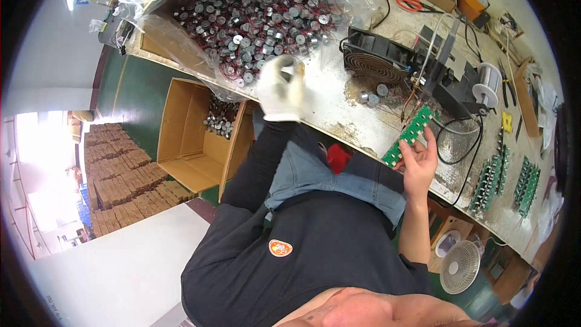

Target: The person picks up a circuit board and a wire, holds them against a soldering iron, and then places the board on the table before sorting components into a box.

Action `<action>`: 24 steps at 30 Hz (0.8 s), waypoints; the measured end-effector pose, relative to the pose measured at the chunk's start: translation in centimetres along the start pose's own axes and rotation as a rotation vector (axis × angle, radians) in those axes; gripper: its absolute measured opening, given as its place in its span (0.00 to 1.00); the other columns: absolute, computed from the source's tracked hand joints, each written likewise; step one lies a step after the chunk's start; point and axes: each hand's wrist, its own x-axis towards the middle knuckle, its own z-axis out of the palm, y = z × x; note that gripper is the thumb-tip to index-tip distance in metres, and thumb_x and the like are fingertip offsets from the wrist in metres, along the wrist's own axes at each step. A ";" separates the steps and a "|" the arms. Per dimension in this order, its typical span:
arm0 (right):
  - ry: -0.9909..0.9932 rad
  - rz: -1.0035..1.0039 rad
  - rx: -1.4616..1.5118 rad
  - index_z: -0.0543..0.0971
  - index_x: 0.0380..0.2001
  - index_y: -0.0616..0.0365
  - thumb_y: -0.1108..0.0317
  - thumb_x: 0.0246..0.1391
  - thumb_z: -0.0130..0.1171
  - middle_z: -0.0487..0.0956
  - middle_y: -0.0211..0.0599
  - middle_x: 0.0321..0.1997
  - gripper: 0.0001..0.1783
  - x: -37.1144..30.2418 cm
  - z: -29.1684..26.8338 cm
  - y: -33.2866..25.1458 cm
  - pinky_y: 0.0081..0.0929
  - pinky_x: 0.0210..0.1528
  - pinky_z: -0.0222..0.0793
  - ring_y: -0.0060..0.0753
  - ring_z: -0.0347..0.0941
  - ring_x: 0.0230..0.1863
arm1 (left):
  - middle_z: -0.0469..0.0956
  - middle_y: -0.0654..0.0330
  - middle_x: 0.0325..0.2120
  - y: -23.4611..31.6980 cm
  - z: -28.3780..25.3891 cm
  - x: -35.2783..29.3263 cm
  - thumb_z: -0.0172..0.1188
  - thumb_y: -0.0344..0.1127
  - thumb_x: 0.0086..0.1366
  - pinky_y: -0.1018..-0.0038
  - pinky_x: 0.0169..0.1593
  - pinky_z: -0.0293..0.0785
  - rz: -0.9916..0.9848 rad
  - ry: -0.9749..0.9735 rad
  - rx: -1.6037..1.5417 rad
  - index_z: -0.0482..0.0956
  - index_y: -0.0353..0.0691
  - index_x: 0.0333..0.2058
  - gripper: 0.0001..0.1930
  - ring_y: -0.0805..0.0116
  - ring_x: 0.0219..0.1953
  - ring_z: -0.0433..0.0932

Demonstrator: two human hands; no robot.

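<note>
My left hand point(281, 91), in a white glove, is at the near edge of a heap of small round silver parts with red wires point(266, 18). Its fingers curl toward each other; blur hides what is between them. Bare, my right hand point(419, 163) grips the lower part of a narrow green circuit board point(408, 136) between thumb and fingers. The board is tilted over the table's front edge, its upper end close to a soldering device with a wire spool point(486, 85). A few loose silver parts point(370, 97) lie left of the board, below a black fan point(375, 57).
An open cardboard box point(190, 139) with more silver parts stands below the table at left. Several green boards point(490, 175) lie in rows at right. Red-handled scissors point(408, 0) and an orange tape roll point(474, 0) are at the back. A cable point(463, 157) loops across the tabletop.
</note>
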 end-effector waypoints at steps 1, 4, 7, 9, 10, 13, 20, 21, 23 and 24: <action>-0.004 0.005 0.007 0.55 0.61 0.68 0.79 0.53 0.58 0.77 0.41 0.33 0.34 0.1 0.1 -0.1 0.14 0.16 0.68 0.19 0.71 0.18 | 0.79 0.58 0.34 -1.0 -0.7 1.3 0.67 0.31 0.53 0.77 0.38 0.73 -0.003 0.040 0.069 0.78 0.35 0.39 0.14 0.72 0.33 0.77; -0.017 0.004 0.008 0.53 0.62 0.69 0.79 0.53 0.58 0.77 0.40 0.33 0.36 0.6 0.2 0.0 0.15 0.17 0.70 0.18 0.71 0.19 | 0.76 0.53 0.36 -2.7 -2.2 4.2 0.64 0.38 0.53 0.66 0.41 0.74 0.068 -0.003 0.345 0.77 0.40 0.41 0.17 0.56 0.37 0.77; -0.039 -0.014 0.011 0.52 0.62 0.69 0.80 0.52 0.59 0.77 0.42 0.34 0.38 0.7 0.1 -0.1 0.15 0.17 0.70 0.19 0.71 0.19 | 0.76 0.52 0.37 -3.4 -2.2 5.9 0.65 0.42 0.52 0.65 0.41 0.74 0.044 -0.048 0.409 0.77 0.41 0.41 0.19 0.54 0.38 0.78; -0.052 -0.022 0.003 0.52 0.62 0.69 0.80 0.51 0.60 0.77 0.43 0.35 0.39 0.7 0.0 -0.2 0.15 0.17 0.70 0.19 0.72 0.19 | 0.76 0.51 0.38 -3.4 -2.0 6.5 0.65 0.47 0.51 0.64 0.41 0.75 -0.034 -0.115 0.508 0.78 0.41 0.41 0.21 0.53 0.38 0.78; -0.060 -0.019 0.011 0.52 0.63 0.69 0.80 0.51 0.60 0.77 0.43 0.35 0.39 0.8 0.0 -0.2 0.15 0.17 0.70 0.20 0.72 0.20 | 0.76 0.50 0.38 -3.3 -1.8 6.8 0.65 0.52 0.51 0.63 0.42 0.75 -0.021 -0.132 0.544 0.78 0.42 0.41 0.24 0.52 0.39 0.78; -0.067 -0.016 0.025 0.51 0.63 0.69 0.81 0.50 0.60 0.77 0.44 0.36 0.40 0.8 -0.3 0.1 0.16 0.17 0.70 0.20 0.72 0.20 | 0.76 0.49 0.37 -2.3 -1.7 7.7 0.65 0.54 0.51 0.62 0.42 0.74 -0.085 -0.109 0.567 0.78 0.41 0.40 0.25 0.51 0.39 0.78; -0.065 -0.016 0.034 0.51 0.63 0.68 0.81 0.50 0.60 0.77 0.45 0.37 0.40 0.6 0.0 0.0 0.16 0.17 0.70 0.21 0.73 0.20 | 0.80 0.47 0.34 -5.5 -2.7 11.5 0.55 0.43 0.56 0.60 0.44 0.74 -0.059 -0.060 0.534 0.83 0.41 0.35 0.15 0.49 0.39 0.78; -0.064 -0.017 0.035 0.51 0.63 0.68 0.81 0.50 0.60 0.77 0.45 0.37 0.40 0.6 0.0 0.1 0.16 0.17 0.70 0.21 0.73 0.20 | 0.80 0.46 0.33 -4.8 -2.8 12.0 0.54 0.44 0.55 0.61 0.45 0.74 -0.099 -0.128 0.545 0.84 0.41 0.34 0.16 0.49 0.39 0.79; -0.057 -0.021 0.029 0.52 0.63 0.68 0.82 0.50 0.60 0.77 0.45 0.37 0.40 0.6 -0.1 0.2 0.16 0.17 0.70 0.21 0.73 0.20 | 0.80 0.46 0.33 -5.0 -2.2 12.9 0.54 0.44 0.54 0.61 0.45 0.74 -0.125 -0.168 0.567 0.84 0.41 0.33 0.16 0.49 0.39 0.79; -0.055 -0.023 0.023 0.53 0.63 0.67 0.82 0.50 0.60 0.77 0.44 0.38 0.39 0.6 -0.1 0.2 0.15 0.16 0.70 0.21 0.72 0.20 | 0.80 0.47 0.33 -4.8 -2.1 13.2 0.55 0.45 0.53 0.61 0.44 0.75 -0.154 -0.207 0.591 0.84 0.41 0.33 0.17 0.49 0.39 0.79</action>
